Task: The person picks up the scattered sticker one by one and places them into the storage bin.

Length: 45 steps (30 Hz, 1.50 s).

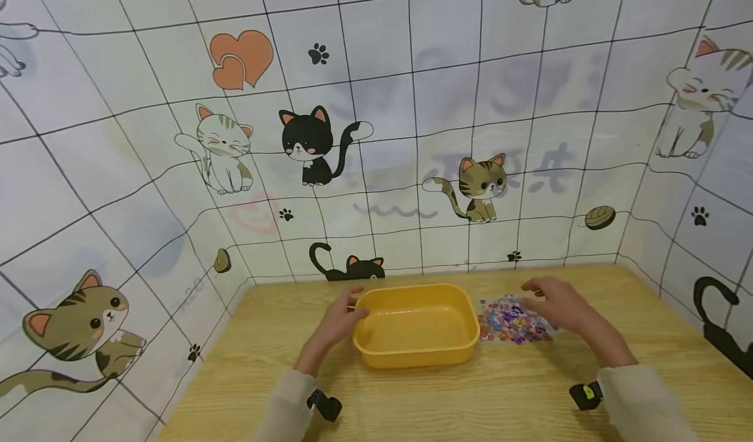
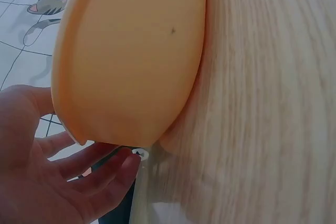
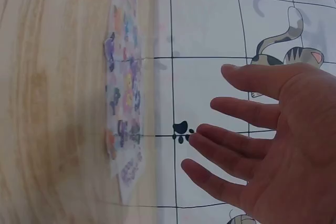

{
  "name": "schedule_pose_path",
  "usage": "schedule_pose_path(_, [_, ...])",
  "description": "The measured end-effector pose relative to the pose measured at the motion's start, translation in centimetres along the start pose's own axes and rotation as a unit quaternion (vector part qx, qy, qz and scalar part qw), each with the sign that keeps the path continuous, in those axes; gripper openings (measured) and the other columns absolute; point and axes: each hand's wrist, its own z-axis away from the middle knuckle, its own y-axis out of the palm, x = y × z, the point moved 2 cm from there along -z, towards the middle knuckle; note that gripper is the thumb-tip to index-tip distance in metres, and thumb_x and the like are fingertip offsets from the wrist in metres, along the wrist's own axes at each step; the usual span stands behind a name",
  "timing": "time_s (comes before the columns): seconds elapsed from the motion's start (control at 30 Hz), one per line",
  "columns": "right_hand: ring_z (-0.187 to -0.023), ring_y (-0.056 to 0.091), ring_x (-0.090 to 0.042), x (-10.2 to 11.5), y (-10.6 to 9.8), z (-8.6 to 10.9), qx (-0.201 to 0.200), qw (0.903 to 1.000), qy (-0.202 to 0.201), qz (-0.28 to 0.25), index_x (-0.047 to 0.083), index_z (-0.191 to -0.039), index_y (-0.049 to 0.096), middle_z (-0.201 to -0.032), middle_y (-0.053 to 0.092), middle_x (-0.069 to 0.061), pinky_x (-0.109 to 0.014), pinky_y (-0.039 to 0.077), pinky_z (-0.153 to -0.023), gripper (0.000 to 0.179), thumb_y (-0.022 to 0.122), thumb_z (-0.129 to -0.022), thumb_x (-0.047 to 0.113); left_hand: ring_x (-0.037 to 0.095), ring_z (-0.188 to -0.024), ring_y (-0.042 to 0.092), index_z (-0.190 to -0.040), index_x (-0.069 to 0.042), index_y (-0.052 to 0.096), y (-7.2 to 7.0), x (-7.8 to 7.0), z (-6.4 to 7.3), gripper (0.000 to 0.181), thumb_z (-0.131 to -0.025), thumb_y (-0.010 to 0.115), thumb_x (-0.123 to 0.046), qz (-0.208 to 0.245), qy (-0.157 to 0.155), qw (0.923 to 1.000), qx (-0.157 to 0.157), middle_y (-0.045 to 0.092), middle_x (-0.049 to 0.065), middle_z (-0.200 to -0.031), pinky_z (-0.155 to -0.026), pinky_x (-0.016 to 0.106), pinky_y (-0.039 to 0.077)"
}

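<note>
A yellow plastic basin stands on the wooden table, its hollow bare inside. At its left end is my left hand, the thumb over the rim and the fingers along the outside. The left wrist view shows that hand close up, holding the end of the basin. To the right of the basin lies a flat spread of small, colourful sticker-like pieces. Over its right side hovers my right hand. In the right wrist view its fingers are spread and loosely bent, apart from the pieces.
The wooden table backs onto a white gridded wall covering printed with cats, which also lines both sides. A black wrist camera is on the left wrist and another black camera on the right.
</note>
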Motion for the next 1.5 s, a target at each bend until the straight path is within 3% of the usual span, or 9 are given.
schedule_pose_path(0.3, [-0.098,0.065,-0.040,-1.0,1.3,0.4,0.018,0.9997,0.017,0.001,-0.011,-0.122,0.066,-0.118,0.068,-0.030,-0.055,0.054,-0.079,0.039,0.066,-0.098,0.021,0.036,-0.114,0.066,-0.159,-0.007,0.035,0.5,-0.1,1.1,0.076,-0.086,0.059,-0.005,0.003,0.018,0.9995,0.027,0.061,0.028,-0.134,-0.086,0.044,0.059])
schedule_pose_path(0.4, [-0.093,0.065,-0.033,-1.1,1.5,0.5,0.024,0.9995,0.018,-0.003,-0.011,-0.123,0.065,-0.117,0.068,-0.029,-0.051,0.054,-0.075,0.040,0.066,-0.098,0.021,0.037,-0.115,0.065,-0.160,-0.008,0.034,0.5,-0.1,1.2,0.075,-0.088,0.057,-0.003,0.005,0.031,0.9992,0.027,0.060,0.028,-0.136,-0.086,0.044,0.058])
schedule_pose_path(0.57, [-0.101,0.066,-0.045,-1.3,1.7,0.5,0.026,0.9995,0.012,0.010,-0.013,-0.121,0.066,-0.118,0.068,-0.032,-0.057,0.055,-0.081,0.040,0.068,-0.097,0.019,0.039,-0.117,0.065,-0.160,-0.008,0.034,0.7,-0.1,1.2,0.068,-0.094,0.052,-0.001,0.001,0.048,0.9988,0.015,0.056,0.029,-0.143,-0.088,0.047,0.058])
schedule_pose_path(0.67, [-0.104,0.065,-0.050,-1.4,1.6,0.6,0.028,0.9994,0.013,0.017,-0.014,-0.119,0.067,-0.117,0.067,-0.034,-0.060,0.055,-0.083,0.041,0.070,-0.095,0.019,0.039,-0.116,0.065,-0.159,-0.008,0.036,0.8,0.1,1.2,0.064,-0.096,0.049,0.000,0.005,0.042,0.9991,0.005,0.055,0.029,-0.144,-0.086,0.046,0.059])
schedule_pose_path(1.03, [-0.089,0.068,-0.038,-2.0,2.1,0.4,0.053,0.9982,0.024,0.012,-0.018,-0.125,0.061,-0.110,0.070,-0.031,-0.055,0.055,-0.080,0.049,0.071,-0.094,0.019,0.041,-0.117,0.065,-0.155,-0.006,0.040,0.6,0.2,1.2,0.059,-0.097,0.049,-0.001,0.000,0.027,0.9996,-0.003,0.058,0.031,-0.139,-0.082,0.043,0.060])
schedule_pose_path(1.27, [-0.115,0.055,-0.058,-2.0,2.3,0.4,0.065,0.9949,0.054,0.055,-0.017,-0.133,0.056,-0.125,0.060,-0.040,-0.066,0.048,-0.093,0.062,0.070,-0.096,0.031,0.041,-0.118,0.064,-0.155,-0.005,0.040,0.4,-0.2,1.4,0.058,-0.097,0.049,-0.001,0.003,0.018,0.9998,-0.004,0.057,0.031,-0.140,-0.084,0.045,0.060])
schedule_pose_path(1.5, [-0.112,0.055,-0.057,-2.3,2.7,0.5,0.068,0.9941,0.050,0.068,-0.013,-0.123,0.065,-0.118,0.064,-0.036,-0.067,0.046,-0.092,0.056,0.076,-0.089,0.030,0.039,-0.116,0.065,-0.155,-0.003,0.039,0.4,-0.2,1.6,0.058,-0.097,0.049,-0.002,0.003,0.015,0.9999,-0.003,0.058,0.030,-0.140,-0.086,0.046,0.059])
